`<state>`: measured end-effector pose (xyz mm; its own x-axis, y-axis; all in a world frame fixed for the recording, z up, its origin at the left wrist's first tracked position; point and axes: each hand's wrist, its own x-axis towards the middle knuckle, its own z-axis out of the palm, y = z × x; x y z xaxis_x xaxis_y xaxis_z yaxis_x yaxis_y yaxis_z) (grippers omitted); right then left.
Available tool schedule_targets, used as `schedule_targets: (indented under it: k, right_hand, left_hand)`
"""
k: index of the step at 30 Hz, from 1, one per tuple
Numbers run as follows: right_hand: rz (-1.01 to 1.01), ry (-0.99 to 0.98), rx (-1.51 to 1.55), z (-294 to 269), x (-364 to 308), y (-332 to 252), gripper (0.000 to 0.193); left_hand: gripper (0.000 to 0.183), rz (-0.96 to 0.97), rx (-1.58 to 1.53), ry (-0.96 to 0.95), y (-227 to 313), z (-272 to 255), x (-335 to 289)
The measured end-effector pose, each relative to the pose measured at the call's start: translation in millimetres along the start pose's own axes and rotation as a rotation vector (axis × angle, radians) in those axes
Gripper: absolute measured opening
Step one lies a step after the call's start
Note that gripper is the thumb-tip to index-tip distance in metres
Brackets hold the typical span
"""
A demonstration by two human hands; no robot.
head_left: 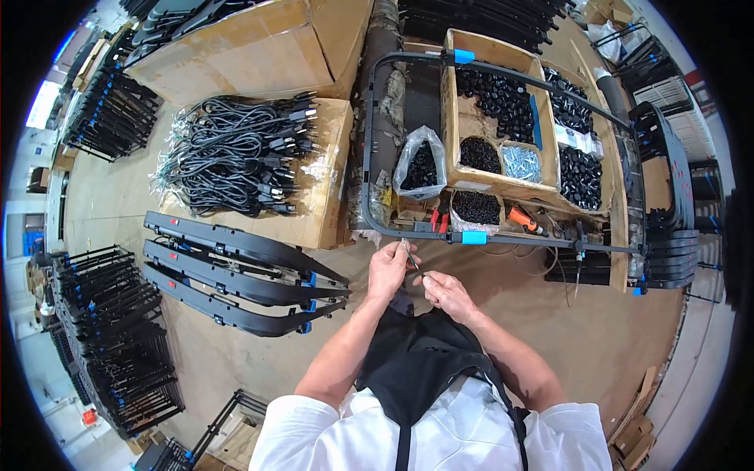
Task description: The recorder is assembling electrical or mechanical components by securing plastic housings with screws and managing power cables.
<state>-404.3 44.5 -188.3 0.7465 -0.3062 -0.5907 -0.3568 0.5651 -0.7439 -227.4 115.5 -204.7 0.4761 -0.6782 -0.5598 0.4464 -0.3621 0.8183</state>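
Note:
In front of the black frame (534,244) my left hand (386,271) is closed, fingertips pinching a thin, dark, stick-like piece (411,259). Whether it is a wire or a small tool, I cannot make out. My right hand (445,293) is closed at the lower end of this piece; its fingertips are pressed together, and whatever they pinch is too small to name. The frame, a rounded black bar with blue clips (473,237), lies across the bench just beyond both hands. Red-handled pliers (441,219) and an orange-handled tool (525,220) lie behind its near bar.
A wooden tray (451,102) holds black caps, black screws and silver screws (521,163). Beside it is a plastic bag (420,163) of black parts. Coiled black cables (243,157) cover a cardboard box at left, and curved black panels (236,275) stand below it.

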Motion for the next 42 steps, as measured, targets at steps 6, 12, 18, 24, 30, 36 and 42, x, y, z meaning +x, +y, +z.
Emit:
schedule_targets:
  k: [6,12,18,24,30,36,42]
  right_hand:
    - [0.013,-0.018,-0.074,2.1,-5.4,-13.4,0.029]
    - [0.015,-0.053,-0.029,-9.0,4.9,10.8,0.03]
    - [0.107,-0.017,-0.096,-8.9,5.0,-0.6,0.031]
    - [0.157,-0.056,-0.102,-13.2,11.4,1.6,0.031]
    - [0.201,-0.128,0.029,-18.9,17.5,5.8,0.032]
    - [0.195,-0.136,0.0,-21.2,18.4,-9.6,0.032]
    - [0.179,-0.118,-0.053,-23.4,16.3,-12.9,0.032]
  left_hand:
    - [0.033,0.08,-0.047,0.151,-1.3,12.5,-8.1]
    - [0.033,-0.035,0.053,0.306,19.4,31.2,-14.5]
    - [0.035,0.005,0.035,0.285,11.5,32.5,-20.1]
    - [0.029,0.066,0.059,0.231,5.6,27.1,-18.6]
    - [0.03,-0.073,-0.07,0.135,1.9,12.0,-14.5]
    - [0.03,-0.059,-0.164,0.001,15.3,6.6,-15.1]
    - [0.027,-0.124,-0.372,0.072,9.5,17.3,-18.7]
